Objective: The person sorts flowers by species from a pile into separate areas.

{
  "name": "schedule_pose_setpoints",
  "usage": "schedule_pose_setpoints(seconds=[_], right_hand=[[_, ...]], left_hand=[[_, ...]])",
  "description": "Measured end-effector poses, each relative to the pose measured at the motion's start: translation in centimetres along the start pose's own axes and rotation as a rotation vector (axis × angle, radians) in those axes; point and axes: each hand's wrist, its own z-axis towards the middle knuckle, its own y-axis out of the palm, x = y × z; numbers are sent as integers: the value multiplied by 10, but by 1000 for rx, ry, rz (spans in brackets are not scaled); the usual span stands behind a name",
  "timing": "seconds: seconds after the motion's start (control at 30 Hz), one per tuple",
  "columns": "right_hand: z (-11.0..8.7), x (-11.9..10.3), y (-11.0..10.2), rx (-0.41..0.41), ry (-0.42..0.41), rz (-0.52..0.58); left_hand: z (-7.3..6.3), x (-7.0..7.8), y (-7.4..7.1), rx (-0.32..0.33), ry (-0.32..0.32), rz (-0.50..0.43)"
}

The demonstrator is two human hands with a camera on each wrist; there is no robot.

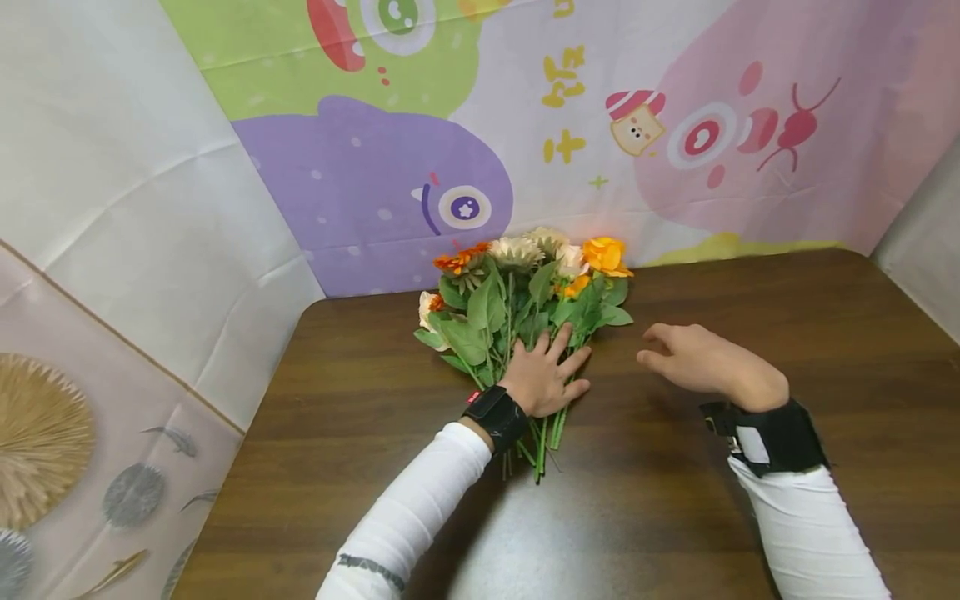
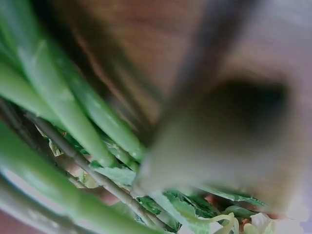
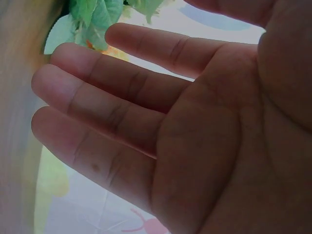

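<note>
A bunch of flowers (image 1: 487,308) with orange, cream and white blooms and green leaves lies on the brown wooden table (image 1: 360,433), stems toward me. My left hand (image 1: 543,375) rests on the stems with its fingers spread. Close up in the left wrist view, green stems (image 2: 63,97) cross the picture, and a blurred shape hides much of the right side. To the right of the bunch, my right hand (image 1: 701,358) is held apart from it with nothing in it. The right wrist view shows its palm and extended fingers (image 3: 97,107).
A cloth with cartoon figures (image 1: 420,175) hangs behind the table's far edge, close to the blooms. At the left stands a pale patterned panel (image 1: 112,433) beside white cloth (image 1: 150,200).
</note>
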Motion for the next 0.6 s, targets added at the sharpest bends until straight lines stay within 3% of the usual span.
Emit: schedule_pose_setpoints(seconds=[0.33,0.6], right_hand=[[-7,6,-2,-1,12,-11],[-11,10,-5,-4,20,-9]], left_hand=[[7,-2,5,-24,14,-5],[2,-2,3,14,26,-3]])
